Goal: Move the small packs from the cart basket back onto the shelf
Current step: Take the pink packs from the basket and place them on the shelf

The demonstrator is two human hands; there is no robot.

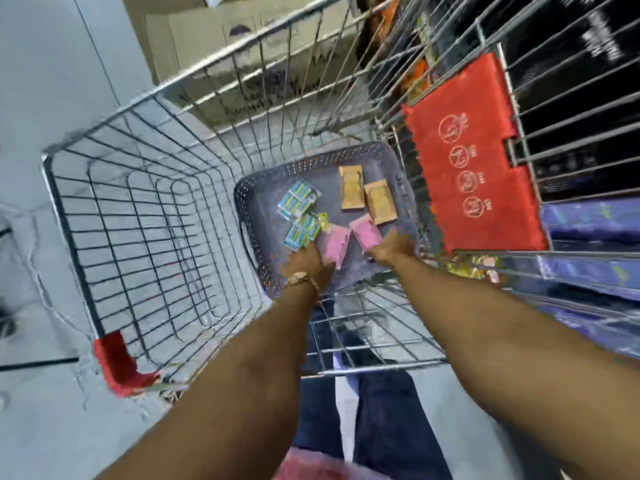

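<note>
Both hands reach into the gray tray [258, 202] in the cart [138, 188]. The left hand [306, 261] touches one pink pack [334, 245] and the right hand [391, 247] touches the other pink pack [365, 232], both at the near end of the tray. It is too blurry to tell if either grip is closed. Pinch each pack by its edge and lift it straight up. The blue packs [298, 199] and tan packs [351, 188] lie farther back in the tray.

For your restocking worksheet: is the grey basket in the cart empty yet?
No. The grey basket holds brown packs, blue packs and pink packs.
</note>
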